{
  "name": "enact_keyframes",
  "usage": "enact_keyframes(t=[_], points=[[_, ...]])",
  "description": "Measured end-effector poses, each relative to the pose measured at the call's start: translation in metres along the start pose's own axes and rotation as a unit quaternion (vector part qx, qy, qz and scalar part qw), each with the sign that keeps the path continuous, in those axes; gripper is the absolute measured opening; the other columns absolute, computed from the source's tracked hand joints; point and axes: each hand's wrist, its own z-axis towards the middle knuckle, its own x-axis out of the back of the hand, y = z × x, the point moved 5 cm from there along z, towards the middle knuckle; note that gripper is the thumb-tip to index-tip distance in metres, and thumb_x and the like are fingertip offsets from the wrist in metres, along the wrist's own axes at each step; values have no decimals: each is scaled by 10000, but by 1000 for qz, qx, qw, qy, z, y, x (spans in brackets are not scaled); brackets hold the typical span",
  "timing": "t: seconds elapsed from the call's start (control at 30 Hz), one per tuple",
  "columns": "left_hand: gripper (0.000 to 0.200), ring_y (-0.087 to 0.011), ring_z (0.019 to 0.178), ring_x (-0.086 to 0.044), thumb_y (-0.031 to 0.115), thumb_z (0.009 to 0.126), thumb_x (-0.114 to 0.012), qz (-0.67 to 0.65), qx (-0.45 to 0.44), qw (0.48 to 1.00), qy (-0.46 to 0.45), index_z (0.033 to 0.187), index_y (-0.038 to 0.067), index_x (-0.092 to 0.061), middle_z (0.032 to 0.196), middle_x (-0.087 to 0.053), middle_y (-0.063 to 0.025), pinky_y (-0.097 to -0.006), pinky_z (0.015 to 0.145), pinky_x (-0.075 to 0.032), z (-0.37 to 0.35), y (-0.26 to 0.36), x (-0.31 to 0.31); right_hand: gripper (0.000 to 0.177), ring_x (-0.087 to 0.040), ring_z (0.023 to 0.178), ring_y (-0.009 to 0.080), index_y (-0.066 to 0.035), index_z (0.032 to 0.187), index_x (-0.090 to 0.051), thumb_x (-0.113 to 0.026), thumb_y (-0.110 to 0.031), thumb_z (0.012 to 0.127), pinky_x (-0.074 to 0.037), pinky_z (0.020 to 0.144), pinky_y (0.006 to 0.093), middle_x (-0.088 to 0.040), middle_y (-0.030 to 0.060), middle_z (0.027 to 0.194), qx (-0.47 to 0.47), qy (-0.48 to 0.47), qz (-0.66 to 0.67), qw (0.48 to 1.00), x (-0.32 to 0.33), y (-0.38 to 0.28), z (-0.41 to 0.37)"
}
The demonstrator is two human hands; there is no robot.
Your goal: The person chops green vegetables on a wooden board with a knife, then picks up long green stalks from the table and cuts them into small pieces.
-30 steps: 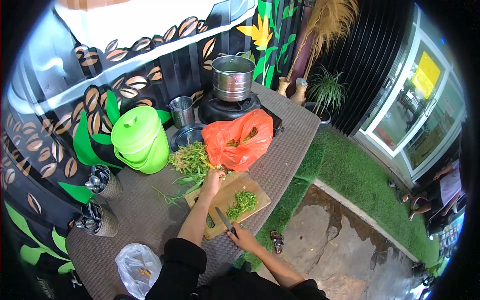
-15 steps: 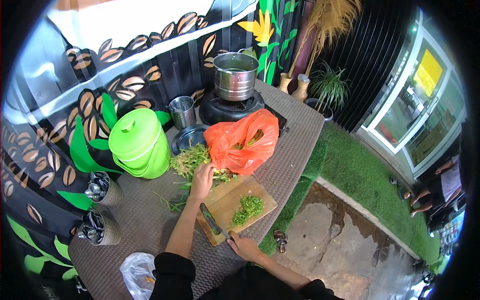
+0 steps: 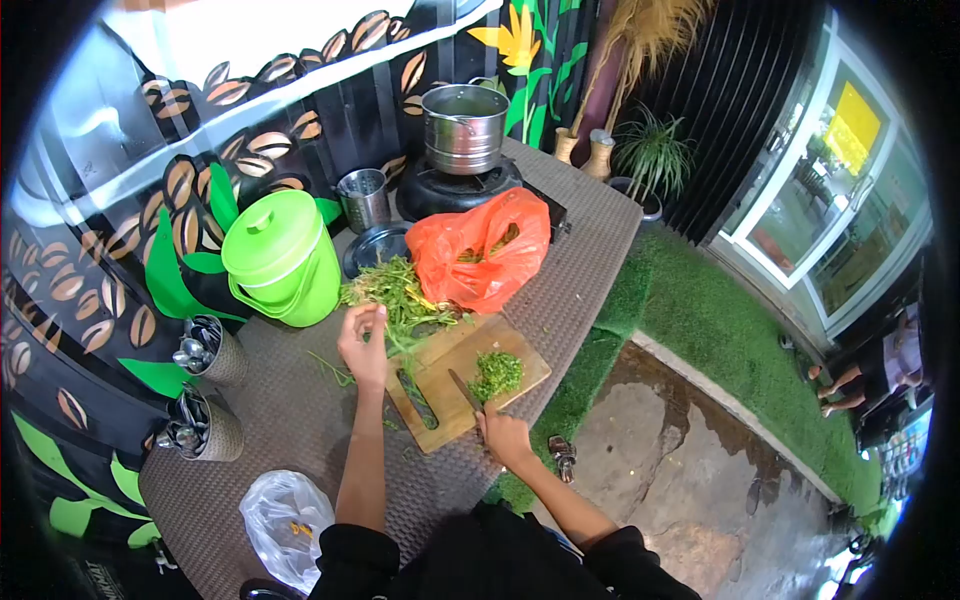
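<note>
My right hand (image 3: pixel 505 436) is closed around the handle of a knife (image 3: pixel 464 388), its blade over the wooden cutting board (image 3: pixel 450 358). Beside the blade, toward the board's right end, lies a small heap of chopped green herbs (image 3: pixel 497 375). My left hand (image 3: pixel 362 347) is raised at the board's left edge, fingers pinched together; what they hold, if anything, I cannot make out. Just beyond it, a loose pile of leafy herbs (image 3: pixel 400 295) lies against an orange plastic bag (image 3: pixel 480 255), with more stems showing in the bag's opening.
Behind the bag, a metal pot (image 3: pixel 465 130) sits on a black stove (image 3: pixel 460 192). A lidded green bucket (image 3: pixel 285 262), a steel cup (image 3: pixel 364 200) and woven cutlery holders (image 3: pixel 215 430) stand leftward. A clear plastic bag (image 3: pixel 287 525) lies near me. Another person (image 3: pixel 900 360) is far right.
My left hand has drawn back from the herb pile toward the left. My right hand has moved the knife rightward, from the board's near left end to beside the chopped heap.
</note>
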Motion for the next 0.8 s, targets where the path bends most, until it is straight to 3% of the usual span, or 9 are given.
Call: enact_keyframes(t=[0.07, 0.2, 0.27, 0.4, 0.5, 0.7, 0.8], points=[[143, -69, 712, -551, 110, 863, -649, -51, 115, 990, -66, 936, -3, -601, 781, -619, -26, -212, 650, -428, -23, -18, -6, 305, -616, 528, 345, -42, 947, -468, -414, -342, 960, -484, 480, 445, -602, 166, 570, -1, -2, -2, 1000, 1, -6, -4], [154, -83, 697, -563, 116, 859, -651, -72, 201, 972, -95, 950, 2, -606, 818, -630, -33, -217, 637, -442, -70, -53, -8, 321, -619, 532, 343, -34, 971, -471, -417, -350, 957, -487, 487, 452, -605, 165, 574, 20, -21, 3, 1000, 2, -18, -21], [222, -102, 734, -600, 135, 844, -674, -172, 392, 895, -130, 984, -25, -608, 884, -643, -52, -237, 679, -477, -101, -82, -14, 328, -622, 535, 342, -29, 988, -473, -419, -350, 955, -489, 490, 453, -607, 166, 577, 29, -36, -5, 999, 0, -17, -24], [307, -194, 907, -647, 120, 862, -645, -163, 414, 874, -194, 1102, -58, -571, 990, -641, -100, -272, 766, -499, -131, -94, -12, 339, -617, 543, 365, -26, 1021, -456, -419, -357, 955, -477, 482, 477, -610, 183, 597, -15, 2, -22, 1000, -4, 7, -8], [307, -195, 930, -643, 109, 866, -638, -140, 424, 870, -209, 1118, -48, -563, 1026, -632, -108, -276, 790, -493, -139, -92, -7, 355, -617, 586, 394, -10, 985, -476, -432, -361, 949, -483, 523, 495, -608, 211, 623, -53, 1, -8, 999, 9, 8, -3], [269, -155, 950, -599, 112, 862, -647, -208, 480, 842, -130, 1109, 24, -591, 1036, -635, -47, -294, 817, -471, -153, -92, 2, 314, -592, 664, 436, -12, 919, -481, -457, -324, 950, -463, 581, 505, -601, 236, 677, -16, 61, 178, 982, 14, -13, -18], [239, -143, 950, -592, 116, 856, -660, -284, 479, 823, -114, 1078, 40, -612, 1030, -645, -33, -293, 826, -460, -157, -88, -2, 282, -610, 636, 370, -11, 908, -458, -472, -289, 954, -438, 564, 466, -592, 206, 664, -1, 92, 253, 963, 27, -17, -21]])
